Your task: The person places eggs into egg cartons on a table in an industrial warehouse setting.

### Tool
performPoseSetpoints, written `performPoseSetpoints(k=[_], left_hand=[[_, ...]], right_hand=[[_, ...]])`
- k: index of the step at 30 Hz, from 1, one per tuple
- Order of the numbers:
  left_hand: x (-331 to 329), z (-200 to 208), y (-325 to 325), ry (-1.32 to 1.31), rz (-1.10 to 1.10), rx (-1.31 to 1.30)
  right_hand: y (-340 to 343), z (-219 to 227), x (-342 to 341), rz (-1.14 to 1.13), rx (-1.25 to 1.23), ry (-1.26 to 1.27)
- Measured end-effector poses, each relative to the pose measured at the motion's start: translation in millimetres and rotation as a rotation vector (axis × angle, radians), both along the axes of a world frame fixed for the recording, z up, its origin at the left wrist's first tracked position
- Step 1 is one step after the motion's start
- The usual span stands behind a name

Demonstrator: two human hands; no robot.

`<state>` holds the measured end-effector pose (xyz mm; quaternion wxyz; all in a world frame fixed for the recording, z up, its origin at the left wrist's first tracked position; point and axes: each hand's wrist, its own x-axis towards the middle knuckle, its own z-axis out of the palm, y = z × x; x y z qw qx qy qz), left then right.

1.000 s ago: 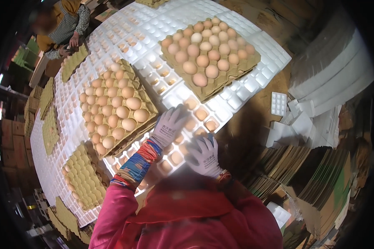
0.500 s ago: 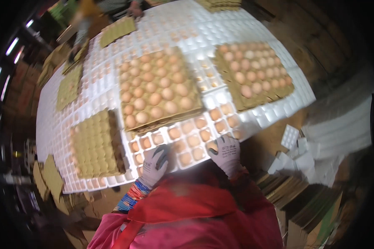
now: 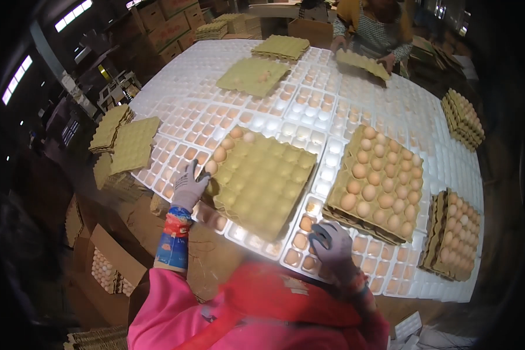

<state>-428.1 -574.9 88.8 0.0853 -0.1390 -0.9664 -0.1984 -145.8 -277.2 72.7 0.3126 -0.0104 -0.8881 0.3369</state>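
Observation:
My left hand (image 3: 191, 185), in a grey glove with dark fingertips, reaches to the left corner of a mostly bare pulp egg tray (image 3: 262, 181). Its fingers are apart, the thumb close to a brown egg (image 3: 211, 167). Several eggs line that tray's left and far edge. My right hand (image 3: 334, 248), gloved alike, hovers over a white plastic tray (image 3: 286, 255) with brown eggs (image 3: 300, 240) in its cups. The fingers of that hand are curled in, and whatever they hold is hidden. Right of the bare tray lies a stacked pulp tray full of eggs (image 3: 385, 181).
White egg trays cover the table (image 3: 169, 81). Another full egg stack (image 3: 458, 233) stands at the right. Across the table a person (image 3: 379, 35) holds a pulp tray (image 3: 363, 63). At the lower left is an open carton (image 3: 119, 251) with eggs in it.
My view has turned left, so the table's things appear farther right. My left hand has left the white egg tray and reached over to the bare pulp tray's left side. My right fingers have curled.

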Motion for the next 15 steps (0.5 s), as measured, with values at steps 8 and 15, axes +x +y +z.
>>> performPoseSetpoints(k=[8,15], left_hand=[[-40,3,-7,-0.276,-0.313,-0.061],[-69,-12,-74,-0.935,-0.254,1.408]], right_hand=[[-55,5,-304,-0.138,0.275,-0.187],[-13,-2,-342,0.092,-1.308,-0.319]])
